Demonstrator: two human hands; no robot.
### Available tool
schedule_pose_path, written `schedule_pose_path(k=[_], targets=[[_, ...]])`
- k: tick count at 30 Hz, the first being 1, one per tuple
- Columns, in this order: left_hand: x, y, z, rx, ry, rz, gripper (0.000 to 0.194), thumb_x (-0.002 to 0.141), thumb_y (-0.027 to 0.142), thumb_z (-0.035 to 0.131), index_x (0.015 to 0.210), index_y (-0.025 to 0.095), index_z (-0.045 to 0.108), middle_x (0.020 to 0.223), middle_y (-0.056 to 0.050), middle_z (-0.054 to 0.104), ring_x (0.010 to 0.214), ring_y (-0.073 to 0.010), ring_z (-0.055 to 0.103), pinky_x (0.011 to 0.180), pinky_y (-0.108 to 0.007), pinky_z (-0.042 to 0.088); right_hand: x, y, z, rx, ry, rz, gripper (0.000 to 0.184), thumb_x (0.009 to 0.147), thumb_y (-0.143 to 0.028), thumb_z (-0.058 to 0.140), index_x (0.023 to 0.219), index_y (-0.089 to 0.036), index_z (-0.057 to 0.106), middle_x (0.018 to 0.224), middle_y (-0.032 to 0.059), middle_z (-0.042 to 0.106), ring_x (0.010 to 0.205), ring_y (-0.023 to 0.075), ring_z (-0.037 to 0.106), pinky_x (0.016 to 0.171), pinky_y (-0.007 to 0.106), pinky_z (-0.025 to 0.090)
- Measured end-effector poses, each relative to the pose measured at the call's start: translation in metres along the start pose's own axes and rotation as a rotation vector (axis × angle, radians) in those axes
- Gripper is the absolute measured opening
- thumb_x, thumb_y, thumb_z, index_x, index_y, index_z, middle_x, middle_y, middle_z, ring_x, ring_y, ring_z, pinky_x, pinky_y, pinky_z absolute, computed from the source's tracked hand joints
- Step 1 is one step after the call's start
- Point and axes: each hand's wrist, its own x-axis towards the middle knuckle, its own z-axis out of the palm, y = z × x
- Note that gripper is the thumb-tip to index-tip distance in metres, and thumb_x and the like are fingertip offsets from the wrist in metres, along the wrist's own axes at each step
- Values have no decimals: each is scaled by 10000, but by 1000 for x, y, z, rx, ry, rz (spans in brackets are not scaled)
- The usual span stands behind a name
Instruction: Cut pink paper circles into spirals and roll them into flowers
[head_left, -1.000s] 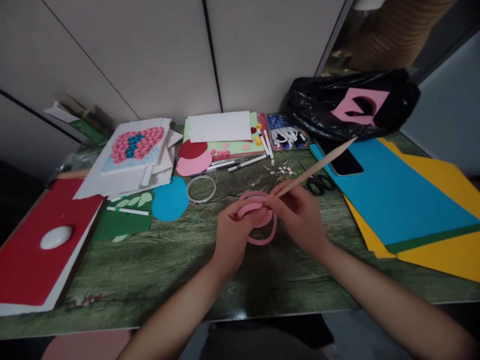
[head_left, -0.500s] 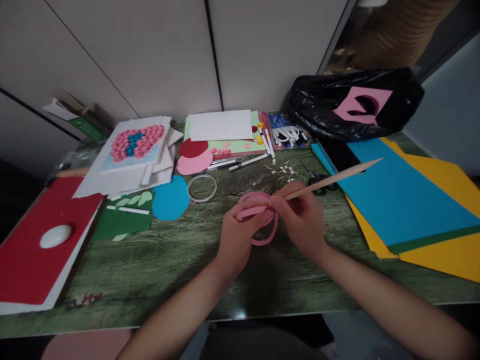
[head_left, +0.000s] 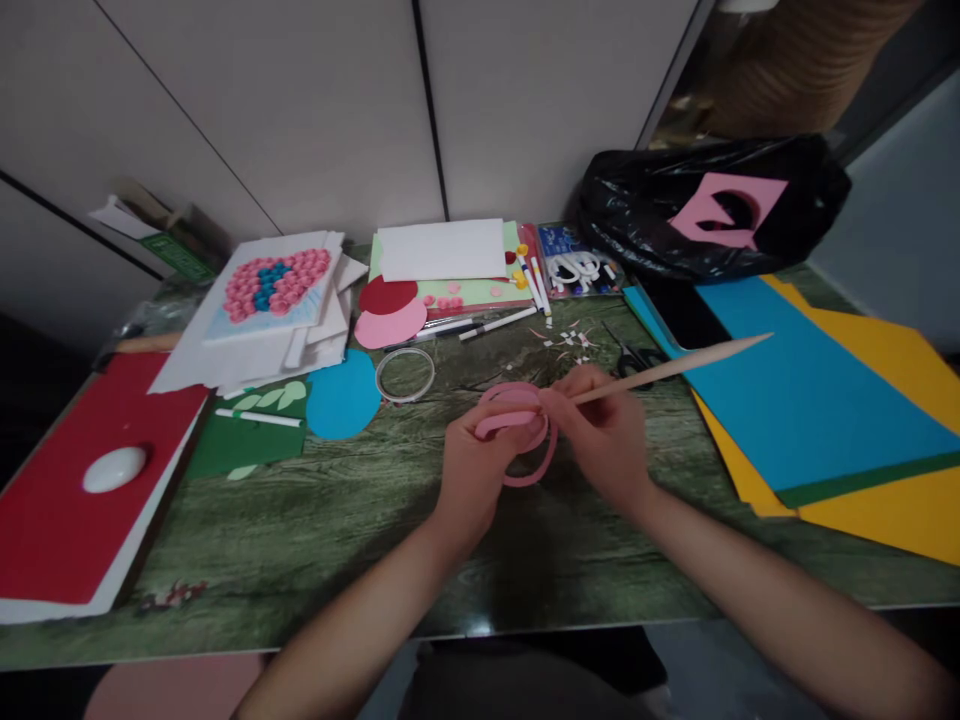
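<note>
A pink paper spiral strip hangs in loops over the middle of the table. My left hand pinches it between thumb and fingers. Close beside, my right hand is closed round a long, pale, tapered wooden stick, which points out to the right. The stick's near end meets the strip at my fingertips; how the paper sits on it is hidden there. Black-handled scissors lie behind my right hand, partly under the stick. A tape roll rests to the left of the spiral.
Blue card over yellow sheets and a phone lie right. A black plastic bag bears a pink paper offcut. Left are rosette-covered artwork, a blue paper disc, and red card under a white mouse.
The stick in my right hand has swung down from pointing up and right to nearly level. The strip's loops have shifted slightly; both hands keep their hold.
</note>
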Motion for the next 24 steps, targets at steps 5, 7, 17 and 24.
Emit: schedule_pose_path(k=[5,7,17,24], targets=[[2,0,-1,53,21,17,103,647,206,719,749,194,711,745,7,689,692,-102,591,686,-226,467,4,-3,-2,39,-95,1,344,788,-268,589,507,-188,407,501,-62,360,503,80,347,477,243,288],[2,0,-2,50,16,4,124,653,206,714,776,195,708,754,10,688,697,-101,588,698,-227,463,6,-4,-3,41,-124,0,278,802,-276,574,559,-190,469,526,-56,407,518,83,378,484,240,306],[4,0,-2,50,21,-15,144,658,263,710,755,161,679,727,-5,671,691,-118,585,698,-249,447,12,6,-9,316,-143,104,111,757,-240,610,843,-243,541,662,-49,536,525,97,505,466,247,389],[3,2,-2,64,5,13,144,653,237,713,765,159,665,757,-6,659,722,-121,584,707,-245,447,9,1,-6,289,-53,74,56,788,-239,603,772,-227,550,628,-49,556,498,96,540,461,251,427]])
